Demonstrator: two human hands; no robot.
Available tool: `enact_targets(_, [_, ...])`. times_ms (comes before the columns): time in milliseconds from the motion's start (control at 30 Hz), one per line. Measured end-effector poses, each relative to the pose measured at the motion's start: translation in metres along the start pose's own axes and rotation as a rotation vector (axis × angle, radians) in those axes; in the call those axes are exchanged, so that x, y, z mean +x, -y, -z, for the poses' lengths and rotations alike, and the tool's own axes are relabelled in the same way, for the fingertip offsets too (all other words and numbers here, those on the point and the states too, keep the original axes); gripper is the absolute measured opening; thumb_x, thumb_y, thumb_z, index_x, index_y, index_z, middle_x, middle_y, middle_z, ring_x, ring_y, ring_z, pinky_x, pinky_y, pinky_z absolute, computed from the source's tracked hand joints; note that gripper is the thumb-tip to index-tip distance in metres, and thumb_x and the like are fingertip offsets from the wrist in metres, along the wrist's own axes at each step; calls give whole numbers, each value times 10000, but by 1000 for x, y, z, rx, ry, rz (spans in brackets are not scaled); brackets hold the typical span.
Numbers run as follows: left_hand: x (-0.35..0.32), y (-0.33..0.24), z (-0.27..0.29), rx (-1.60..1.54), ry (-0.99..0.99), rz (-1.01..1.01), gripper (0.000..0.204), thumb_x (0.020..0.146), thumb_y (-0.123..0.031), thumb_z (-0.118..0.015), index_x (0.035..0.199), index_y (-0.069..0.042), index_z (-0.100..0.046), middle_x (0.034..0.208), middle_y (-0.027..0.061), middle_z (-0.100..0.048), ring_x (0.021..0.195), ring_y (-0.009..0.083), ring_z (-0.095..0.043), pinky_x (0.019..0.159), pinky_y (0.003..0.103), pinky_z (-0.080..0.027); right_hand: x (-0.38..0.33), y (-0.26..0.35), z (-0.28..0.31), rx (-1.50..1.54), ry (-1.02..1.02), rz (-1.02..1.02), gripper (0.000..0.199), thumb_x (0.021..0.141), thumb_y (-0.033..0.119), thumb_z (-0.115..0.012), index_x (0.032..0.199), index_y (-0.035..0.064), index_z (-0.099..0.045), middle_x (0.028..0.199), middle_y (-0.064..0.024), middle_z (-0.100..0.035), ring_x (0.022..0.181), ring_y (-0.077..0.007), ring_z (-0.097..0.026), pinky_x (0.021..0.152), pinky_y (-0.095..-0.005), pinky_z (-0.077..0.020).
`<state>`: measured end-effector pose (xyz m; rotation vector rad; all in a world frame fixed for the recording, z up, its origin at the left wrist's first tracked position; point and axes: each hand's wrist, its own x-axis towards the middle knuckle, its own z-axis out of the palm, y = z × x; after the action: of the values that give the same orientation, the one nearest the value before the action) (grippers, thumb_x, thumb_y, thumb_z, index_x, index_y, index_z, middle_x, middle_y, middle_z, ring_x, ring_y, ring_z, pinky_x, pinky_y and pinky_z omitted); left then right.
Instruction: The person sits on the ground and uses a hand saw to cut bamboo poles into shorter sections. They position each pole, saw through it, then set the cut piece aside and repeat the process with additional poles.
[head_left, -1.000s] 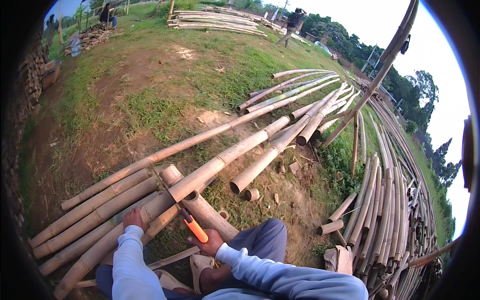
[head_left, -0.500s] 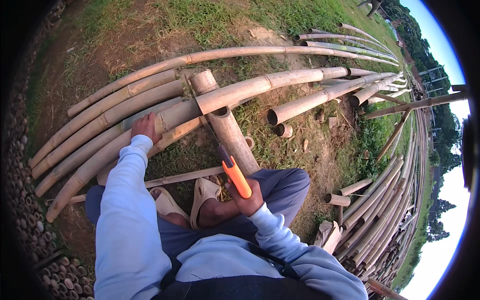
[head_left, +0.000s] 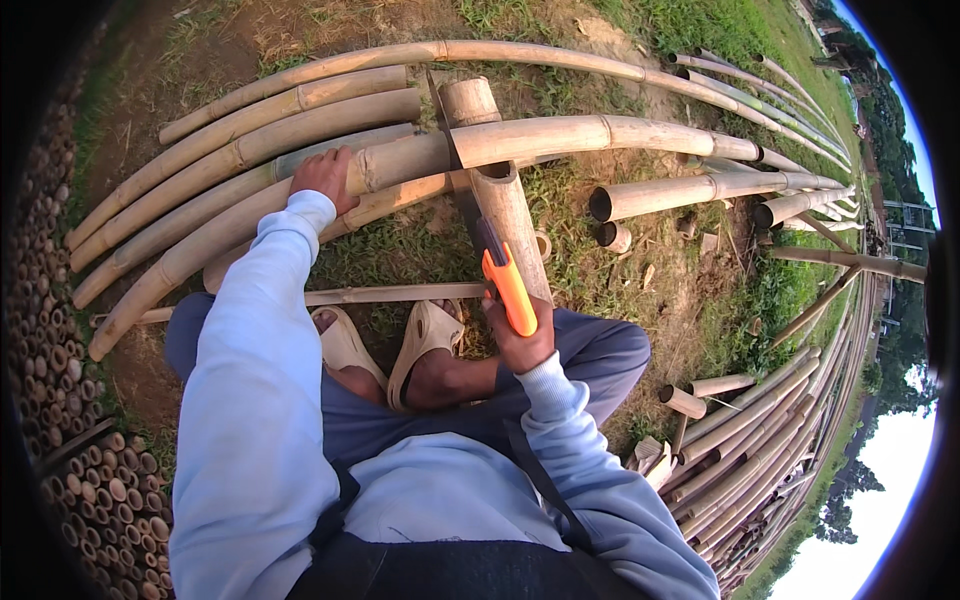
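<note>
My right hand (head_left: 522, 338) is closed around the orange handle of a hand saw (head_left: 510, 290). Its dark blade crosses a long bamboo pole (head_left: 580, 133), and the tip sticks out past the pole's far side. Close to the left of the blade, my left hand (head_left: 325, 182) grips the same pole from above, fingers wrapped over it. Under the pole, just right of the blade, lies a thick bamboo piece (head_left: 523, 225) with an opening in its upper side. How deep the blade sits in the pole cannot be made out.
More bamboo poles (head_left: 330, 130) lie alongside on the left. A thin strip (head_left: 400, 293) runs before my sandalled feet (head_left: 425, 350). Cut bamboo (head_left: 640, 195) and a short offcut (head_left: 614, 236) lie to the right. Stacks of bamboo stand at lower left (head_left: 110, 490) and right (head_left: 760, 430).
The whole view has shifted, so poles and hands appear higher and farther right. The saw handle looks slightly closer to the pole. Both hands keep their grips.
</note>
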<state>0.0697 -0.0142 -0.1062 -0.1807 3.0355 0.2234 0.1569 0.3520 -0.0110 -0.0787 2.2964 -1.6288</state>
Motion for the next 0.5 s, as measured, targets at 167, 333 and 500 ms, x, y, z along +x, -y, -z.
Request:
enact_targets(167, [-7,1,-2,2,-14,-16,704,674,-307,-878,1229,-84,-505,1204,158,-656,1140,352,-636,993,454,-502,17,4,-23,65,33,-48,163,911,97,-733,876,-45,-662,648,-64,-624,613,-116,-588,589,-314,-482])
enact_targets(333, [-10,12,4,35,30,36,722,683,-315,-873,1255,-82,-498,1204,157,-656,1133,359,-636,995,461,-498,-121,27,38,-150,60,8,249,920,72,-695,1130,-61,-697,919,-166,-742,879,-210,-741,819,-325,-559])
enact_targets(500, [-2,6,4,25,15,4,731,671,-319,-869,1261,-90,-503,1202,157,-656,1123,373,-639,991,464,-502,22,-13,-10,-5,38,-9,198,905,136,-735,844,-36,-659,630,-86,-607,589,-140,-565,573,-349,-477])
